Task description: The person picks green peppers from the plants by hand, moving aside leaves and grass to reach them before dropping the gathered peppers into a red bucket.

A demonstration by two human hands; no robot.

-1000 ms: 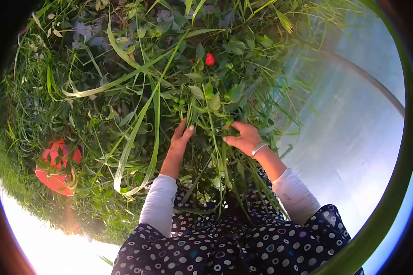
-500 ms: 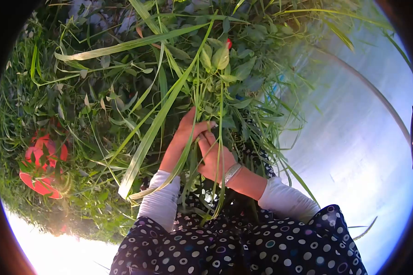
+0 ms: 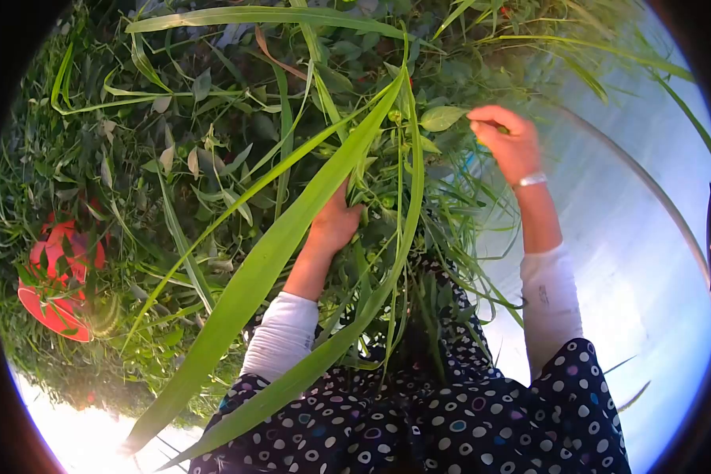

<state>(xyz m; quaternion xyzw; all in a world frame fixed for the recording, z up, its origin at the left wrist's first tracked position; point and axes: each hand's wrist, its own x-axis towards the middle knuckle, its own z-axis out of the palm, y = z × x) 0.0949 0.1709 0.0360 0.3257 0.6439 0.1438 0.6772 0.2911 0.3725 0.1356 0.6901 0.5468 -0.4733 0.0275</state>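
Observation:
My left hand [image 3: 336, 225] reaches into the foliage of a broad-leaved green plant [image 3: 383, 158]. Its thumb shows beside the stems, but leaves and a long grass blade [image 3: 284, 245] hide most of the fingers, so its hold cannot be told. Up and to the right is my right hand [image 3: 512, 144], raised with its fingers drawn together in a pinch. The tip of a light green leaf [image 3: 442, 118] meets those fingertips; whatever lies between them is too small to make out.
A red object [image 3: 59, 272], partly covered by leaves, lies in the greenery at left. Dense plants and grass fill the left and middle. At right, a pale sheet [image 3: 608, 261] spreads out, crossed by a thin curved tube [image 3: 656, 170]. Polka-dot clothing [image 3: 419, 426] is below.
My right hand has left my left hand's side and moved up and right. My left hand stays in the foliage. The long grass blades now hang closer, across the front of the view.

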